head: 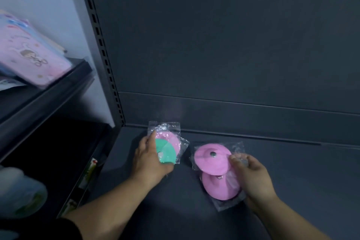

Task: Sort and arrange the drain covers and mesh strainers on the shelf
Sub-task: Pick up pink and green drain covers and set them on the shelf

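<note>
A green cover [167, 152] is gripped by the left hand [150, 159] and 2 pink covers [211, 161] are pinched by the right hand [253, 179], so the slick bags could be dropped.

Left grip [151, 160] and right grip [251, 178] are bare; black sleeve [67, 230] on left arm.

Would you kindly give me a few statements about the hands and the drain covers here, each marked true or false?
1. The left hand grips a green drain cover. True.
2. A wrapped pink cover lies partly under the green one. True.
3. The right hand holds a blue cover. False: it pinches the wrap of the upper pink cover, with a lower pink cover beneath.
4. The covers hang on hooks. False: they are down at the shelf board.
</note>
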`<act>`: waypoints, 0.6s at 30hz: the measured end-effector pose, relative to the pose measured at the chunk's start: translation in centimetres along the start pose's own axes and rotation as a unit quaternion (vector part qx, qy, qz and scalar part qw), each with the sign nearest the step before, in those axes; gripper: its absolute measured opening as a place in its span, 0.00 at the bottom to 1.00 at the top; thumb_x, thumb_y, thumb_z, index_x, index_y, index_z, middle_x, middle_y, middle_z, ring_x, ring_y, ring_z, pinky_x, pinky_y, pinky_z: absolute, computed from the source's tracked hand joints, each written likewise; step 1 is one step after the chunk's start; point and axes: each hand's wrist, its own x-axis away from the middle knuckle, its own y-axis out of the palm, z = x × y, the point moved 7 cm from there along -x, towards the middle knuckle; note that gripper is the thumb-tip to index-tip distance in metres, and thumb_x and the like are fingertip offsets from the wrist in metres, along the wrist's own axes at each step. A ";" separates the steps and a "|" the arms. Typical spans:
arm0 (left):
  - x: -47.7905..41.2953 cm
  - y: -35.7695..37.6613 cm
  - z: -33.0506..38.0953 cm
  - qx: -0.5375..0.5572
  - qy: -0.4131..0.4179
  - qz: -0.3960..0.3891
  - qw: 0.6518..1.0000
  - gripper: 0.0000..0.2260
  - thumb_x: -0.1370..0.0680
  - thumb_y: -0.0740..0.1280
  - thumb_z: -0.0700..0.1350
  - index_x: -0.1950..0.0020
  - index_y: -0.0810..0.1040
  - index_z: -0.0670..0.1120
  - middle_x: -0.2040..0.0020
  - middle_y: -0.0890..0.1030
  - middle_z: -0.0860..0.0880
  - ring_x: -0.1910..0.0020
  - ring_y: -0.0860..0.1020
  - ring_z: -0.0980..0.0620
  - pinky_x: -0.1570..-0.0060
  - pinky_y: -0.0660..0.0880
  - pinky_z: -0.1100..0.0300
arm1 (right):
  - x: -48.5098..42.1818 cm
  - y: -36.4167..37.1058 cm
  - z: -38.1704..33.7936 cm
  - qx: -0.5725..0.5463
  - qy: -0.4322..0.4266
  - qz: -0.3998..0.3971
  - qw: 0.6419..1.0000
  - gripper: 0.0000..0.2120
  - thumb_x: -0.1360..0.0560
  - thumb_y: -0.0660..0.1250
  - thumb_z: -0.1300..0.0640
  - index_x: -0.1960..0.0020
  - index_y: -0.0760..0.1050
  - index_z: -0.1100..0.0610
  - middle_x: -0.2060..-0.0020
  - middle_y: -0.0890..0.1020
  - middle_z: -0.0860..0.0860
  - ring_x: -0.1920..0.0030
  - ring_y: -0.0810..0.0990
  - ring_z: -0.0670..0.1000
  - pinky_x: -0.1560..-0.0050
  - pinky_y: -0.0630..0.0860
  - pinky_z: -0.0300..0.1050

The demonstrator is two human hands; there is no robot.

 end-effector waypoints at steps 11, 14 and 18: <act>-1.4 -3.7 -1.8 0.108 -0.001 -0.084 0.991 0.46 0.36 0.79 0.39 0.24 0.58 0.51 0.34 0.73 0.49 0.42 0.72 0.52 0.41 0.67 0.64 | 2.4 6.5 -2.9 0.198 -0.037 -0.280 0.939 0.11 0.31 0.76 0.55 0.57 0.81 0.63 0.66 0.82 0.52 0.68 0.74 0.48 0.67 0.72 0.37; -1.5 -4.3 -1.7 0.129 0.006 -0.062 0.990 0.44 0.36 0.79 0.38 0.25 0.60 0.51 0.37 0.73 0.50 0.42 0.73 0.51 0.42 0.68 0.63 | 2.2 8.1 -3.2 0.248 -0.063 -0.308 0.916 0.10 0.31 0.76 0.55 0.57 0.82 0.61 0.66 0.81 0.51 0.67 0.74 0.47 0.65 0.72 0.37; -0.2 -5.9 -5.7 0.259 -0.059 0.023 0.964 0.40 0.37 0.80 0.40 0.29 0.65 0.52 0.40 0.76 0.49 0.44 0.77 0.49 0.43 0.75 0.53 | 2.1 11.2 -3.5 0.276 -0.084 -0.338 0.896 0.09 0.31 0.76 0.55 0.55 0.82 0.60 0.66 0.81 0.48 0.69 0.75 0.43 0.67 0.72 0.34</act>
